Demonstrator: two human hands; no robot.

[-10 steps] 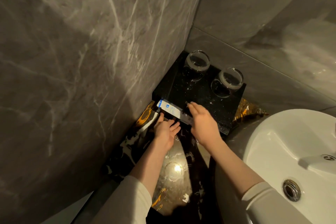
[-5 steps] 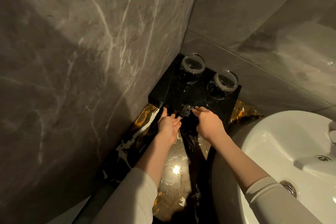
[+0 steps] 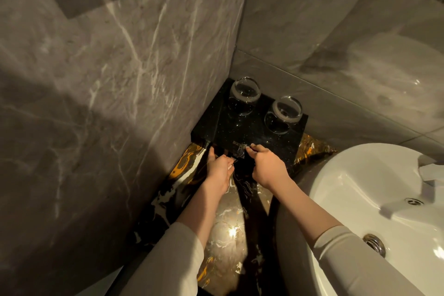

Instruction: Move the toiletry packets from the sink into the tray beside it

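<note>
A black glossy tray (image 3: 269, 142) sits in the corner of the counter, left of the white sink (image 3: 341, 175). A toiletry packet (image 3: 241, 151) lies along the tray's front edge; only its shiny crinkled end shows clearly and the rest is dark. My right hand (image 3: 266, 168) pinches that shiny end with its fingertips. At the packet's left end is my left hand (image 3: 219, 168), fingers curled and thumb up against the tray's edge. No packet shows in the visible part of the sink.
Two clear glasses (image 3: 245, 94) (image 3: 286, 110) stand at the back of the tray. Grey marble walls close in on the left and behind. The counter (image 3: 225, 228) is dark marble with gold veins. The sink's faucet (image 3: 432, 170) and drain (image 3: 374, 245) are at the right.
A second ago the white-and-blue packet was held up over the tray's front corner. Both hands have since lowered it to the tray's front edge, where it now looks dark.
</note>
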